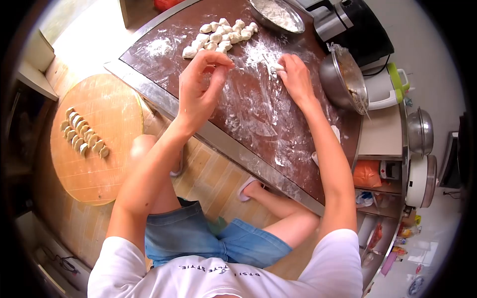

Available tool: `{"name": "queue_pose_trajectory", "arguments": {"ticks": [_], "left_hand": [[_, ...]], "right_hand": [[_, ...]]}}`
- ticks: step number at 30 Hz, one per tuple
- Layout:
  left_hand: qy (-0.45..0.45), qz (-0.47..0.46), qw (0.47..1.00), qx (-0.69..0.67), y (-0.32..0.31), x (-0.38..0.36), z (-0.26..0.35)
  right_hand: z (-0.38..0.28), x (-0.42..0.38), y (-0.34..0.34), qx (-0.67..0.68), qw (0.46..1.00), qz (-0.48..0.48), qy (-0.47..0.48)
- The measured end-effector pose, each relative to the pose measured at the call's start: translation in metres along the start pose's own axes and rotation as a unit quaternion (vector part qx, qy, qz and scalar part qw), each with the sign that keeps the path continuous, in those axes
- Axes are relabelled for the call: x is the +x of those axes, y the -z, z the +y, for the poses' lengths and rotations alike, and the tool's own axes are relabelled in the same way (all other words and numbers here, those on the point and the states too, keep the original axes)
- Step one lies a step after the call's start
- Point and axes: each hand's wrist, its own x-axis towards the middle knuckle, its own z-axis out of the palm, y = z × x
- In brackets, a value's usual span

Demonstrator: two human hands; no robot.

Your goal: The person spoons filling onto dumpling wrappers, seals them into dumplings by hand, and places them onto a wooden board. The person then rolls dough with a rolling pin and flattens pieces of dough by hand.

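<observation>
My left hand hovers over the near side of the floury brown table, fingers curved and thumb apart from them, with nothing visible between. Just beyond it lies a cluster of small white dough pieces. My right hand is closed farther right, over the floured middle of the tabletop. Its fingers and thumb are drawn together, with a bit of white at the tips; I cannot tell whether that is dough or flour. White flour is smeared between the two hands.
A metal bowl of flour stands at the far edge. At right are a plastic-covered steel bowl and a black appliance. Rows of filled dumplings lie on a round wooden board at left. Shelves line the right side.
</observation>
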Motion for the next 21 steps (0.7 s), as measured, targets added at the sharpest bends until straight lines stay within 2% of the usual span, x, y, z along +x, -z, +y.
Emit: {"name": "queue_pose_trajectory", "arguments": {"ticks": [2, 5, 6, 8, 9, 13, 16, 20, 21], "left_hand": [[-0.028, -0.014, 0.998, 0.049, 0.010, 0.008, -0.004], [0.052, 0.032, 0.998, -0.002, 0.020, 0.012, 0.000], [0.081, 0.046, 0.995, -0.024, 0.022, 0.013, 0.000], [0.063, 0.045, 0.997, -0.012, 0.025, 0.014, -0.005], [0.070, 0.042, 0.997, -0.008, 0.025, 0.015, -0.005], [0.076, 0.043, 0.996, -0.016, 0.025, 0.017, -0.005], [0.078, 0.022, 0.997, -0.017, 0.023, 0.014, -0.006], [0.092, 0.007, 0.995, -0.033, 0.016, 0.010, -0.008], [0.087, 0.014, 0.995, -0.038, 0.014, 0.010, -0.010]], "right_hand": [[0.015, 0.021, -0.016, 0.011, 0.992, -0.002, 0.124], [-0.010, 0.022, 0.003, 0.103, 0.990, -0.008, 0.094], [-0.007, 0.027, 0.000, 0.109, 0.993, -0.031, 0.026], [0.001, 0.020, -0.005, 0.118, 0.982, -0.077, -0.124], [-0.004, 0.020, -0.008, 0.133, 0.974, -0.100, -0.155], [-0.034, -0.006, 0.008, 0.184, 0.973, -0.096, -0.103], [-0.039, -0.041, 0.017, 0.178, 0.981, -0.073, -0.009], [-0.053, -0.040, 0.015, 0.269, 0.952, -0.051, -0.139], [-0.047, -0.038, 0.008, 0.267, 0.953, -0.054, -0.130]]}}
